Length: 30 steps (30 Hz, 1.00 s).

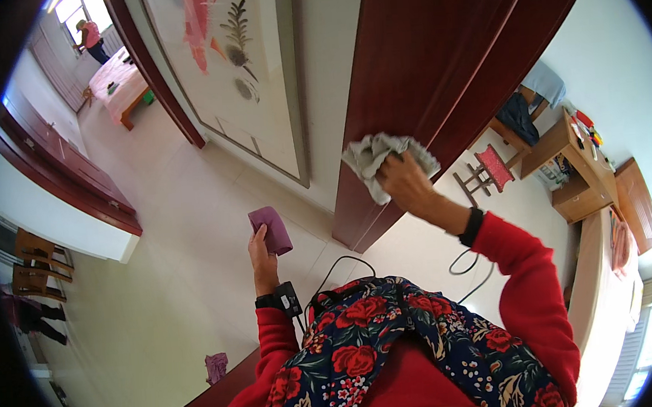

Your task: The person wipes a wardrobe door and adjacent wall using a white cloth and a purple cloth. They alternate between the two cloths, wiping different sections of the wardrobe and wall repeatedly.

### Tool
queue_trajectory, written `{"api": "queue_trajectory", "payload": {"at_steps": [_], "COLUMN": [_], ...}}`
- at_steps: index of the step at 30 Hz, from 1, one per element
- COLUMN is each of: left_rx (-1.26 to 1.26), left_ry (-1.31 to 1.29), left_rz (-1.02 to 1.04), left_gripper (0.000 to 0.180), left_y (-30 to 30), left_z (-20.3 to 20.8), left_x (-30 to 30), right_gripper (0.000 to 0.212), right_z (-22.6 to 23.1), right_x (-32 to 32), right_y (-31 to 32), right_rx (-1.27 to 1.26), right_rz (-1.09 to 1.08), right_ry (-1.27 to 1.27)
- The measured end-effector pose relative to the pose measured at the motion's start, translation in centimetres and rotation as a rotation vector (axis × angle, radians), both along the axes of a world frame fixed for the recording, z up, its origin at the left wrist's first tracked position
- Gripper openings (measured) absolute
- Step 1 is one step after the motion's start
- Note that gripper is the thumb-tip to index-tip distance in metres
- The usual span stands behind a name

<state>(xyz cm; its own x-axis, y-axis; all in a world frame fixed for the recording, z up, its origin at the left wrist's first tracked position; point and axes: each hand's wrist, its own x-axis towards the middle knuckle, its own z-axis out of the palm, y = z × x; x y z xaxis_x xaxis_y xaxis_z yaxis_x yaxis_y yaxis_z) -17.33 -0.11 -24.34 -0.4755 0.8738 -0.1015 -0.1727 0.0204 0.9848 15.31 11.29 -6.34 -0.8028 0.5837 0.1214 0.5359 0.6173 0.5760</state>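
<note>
My right hand grips a crumpled pale grey cloth and holds it against a dark red-brown wooden door frame. The fingers are bunched into the cloth, and part of them is hidden in its folds. Lower and to the left, my left hand holds a folded purple cloth by its near edge, away from the frame. A black wristband circles my right wrist, and a small black box with a cable sits at my left wrist.
Left of the door frame hangs a large framed picture. Black cables loop near my waist. A red-topped folding stool, a wooden desk and a bed stand at right. Far left, another person stands beside a pink-covered bed.
</note>
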Motion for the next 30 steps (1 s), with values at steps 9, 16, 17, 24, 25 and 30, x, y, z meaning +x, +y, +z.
{"api": "queue_trajectory", "payload": {"at_steps": [9, 16, 17, 24, 25, 30], "left_rx": [-0.104, -0.064, -0.117, 0.203, 0.139, -0.021], "left_ry": [-0.467, -0.631, -0.861, 0.188, -0.084, -0.442], "left_rz": [0.107, 0.056, 0.075, -0.171, -0.173, -0.255], "left_gripper": [0.034, 0.058, 0.066, 0.041, 0.042, 0.043], "left_y": [-1.9, 0.5, 0.9, 3.6, 4.7, 10.1], "left_z": [-2.4, -2.6, -2.6, 2.0, 3.4, 12.1], "left_x": [-2.1, -2.0, -1.7, 1.6, 2.1, 4.8], "right_gripper": [0.021, 0.048, 0.048, 0.036, 0.037, 0.046], "right_z": [-10.3, 4.9, 7.2, 18.6, 18.7, 17.0], "right_x": [-0.4, 4.2, 6.2, 17.0, 17.1, 15.0], "right_y": [0.7, -1.7, -2.7, -9.0, -9.3, -8.3], "right_rx": [-0.544, -0.861, -0.713, 0.363, 0.461, 0.394], "right_rz": [0.008, 0.094, 0.038, 0.082, 0.051, -0.144], "right_ry": [0.026, 1.096, 1.148, 2.251, 2.260, 2.034]}}
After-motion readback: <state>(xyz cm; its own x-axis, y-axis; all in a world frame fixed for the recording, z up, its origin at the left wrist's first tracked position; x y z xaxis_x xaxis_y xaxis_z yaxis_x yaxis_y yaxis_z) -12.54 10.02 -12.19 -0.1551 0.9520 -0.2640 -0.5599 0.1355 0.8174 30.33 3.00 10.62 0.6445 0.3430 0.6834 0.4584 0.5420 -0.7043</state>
